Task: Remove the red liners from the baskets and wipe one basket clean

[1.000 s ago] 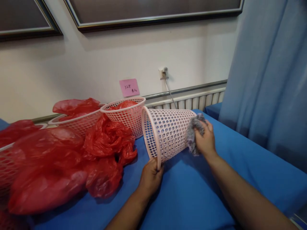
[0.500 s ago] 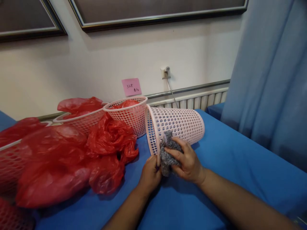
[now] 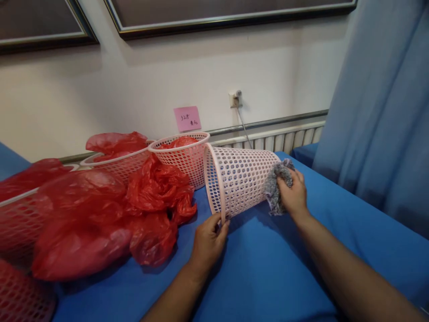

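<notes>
A pale pink perforated basket (image 3: 239, 181) lies on its side on the blue table (image 3: 268, 273), its mouth turned to the left. My left hand (image 3: 208, 241) grips the bottom of its rim with closed fingers. My right hand (image 3: 294, 195) is closed on a crumpled grey cloth (image 3: 275, 187) and presses it against the basket's base end at the right.
Red plastic bags (image 3: 100, 210) lie heaped to the left, over and in several more pink baskets (image 3: 182, 157). A pink note (image 3: 187, 118) and a wall socket with a cable (image 3: 235, 99) are on the wall behind. A blue curtain (image 3: 382, 98) hangs at the right.
My right hand carried the grey cloth from the basket's base to its rim side half a second ago, then back along the side to the base end. The left hand stayed on the rim.
</notes>
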`<state>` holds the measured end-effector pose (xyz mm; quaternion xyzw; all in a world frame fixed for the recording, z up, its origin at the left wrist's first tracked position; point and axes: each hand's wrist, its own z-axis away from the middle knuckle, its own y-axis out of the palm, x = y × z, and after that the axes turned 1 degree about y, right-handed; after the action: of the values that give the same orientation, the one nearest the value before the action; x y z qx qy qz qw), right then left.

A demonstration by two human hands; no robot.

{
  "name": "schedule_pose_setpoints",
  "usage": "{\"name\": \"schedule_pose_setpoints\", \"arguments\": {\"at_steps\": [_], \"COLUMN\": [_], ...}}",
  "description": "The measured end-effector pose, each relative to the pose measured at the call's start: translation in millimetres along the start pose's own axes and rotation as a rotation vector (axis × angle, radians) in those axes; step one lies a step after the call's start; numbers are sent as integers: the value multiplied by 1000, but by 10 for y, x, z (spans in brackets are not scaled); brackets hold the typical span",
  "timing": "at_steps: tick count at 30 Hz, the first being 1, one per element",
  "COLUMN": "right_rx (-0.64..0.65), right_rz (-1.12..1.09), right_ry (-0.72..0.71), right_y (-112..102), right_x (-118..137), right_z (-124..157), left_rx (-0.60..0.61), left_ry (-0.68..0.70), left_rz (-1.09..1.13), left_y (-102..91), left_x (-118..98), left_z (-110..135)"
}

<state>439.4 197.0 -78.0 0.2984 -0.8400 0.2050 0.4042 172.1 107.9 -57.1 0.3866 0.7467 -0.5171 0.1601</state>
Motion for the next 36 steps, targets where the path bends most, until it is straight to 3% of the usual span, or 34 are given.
{"name": "schedule_pose_setpoints", "arguments": {"at_steps": [1,3,8,10,13,17,19,20,23,26,28,33,36], "right_rx": [-6,38,384,468,372,18,-42,-39,67,329,494,657,644], "right_rz": [7,7,-113,-148,-65,75,99,100,65,-31,-96,-146,-147], "right_ry": [31,-63,-692,-802,-688,-155,14,27,-190,-562,-723,-855,-901], "right_y": [1,-19,-147,-176,-162,-115,-110,-111,-126,-148,-159,-138,-127], "right_x": [-23,48,563,651,498,35,-91,-95,111,449,617,755,736], "right_z": [-26,56,650,750,565,16,-144,-158,51,448,667,860,806], "left_rx": [15,41,92,94,89,113,157,177,194,194,168,-90,-115], "left_ry": [5,25,48,35,-18,-31,-9,1,4,-6,1,20,14], "left_rz": [0,-1,39,67,90,45,5,-14,-70,-106,-70,242,302], "left_y": [30,95,194,196,189,197,204,205,203,189,167,54,-3], "left_x": [0,-8,17,61,130,161,157,157,174,195,185,58,5], "left_z": [9,36,90,78,31,-14,-12,-8,0,-8,-18,-16,-2]}}
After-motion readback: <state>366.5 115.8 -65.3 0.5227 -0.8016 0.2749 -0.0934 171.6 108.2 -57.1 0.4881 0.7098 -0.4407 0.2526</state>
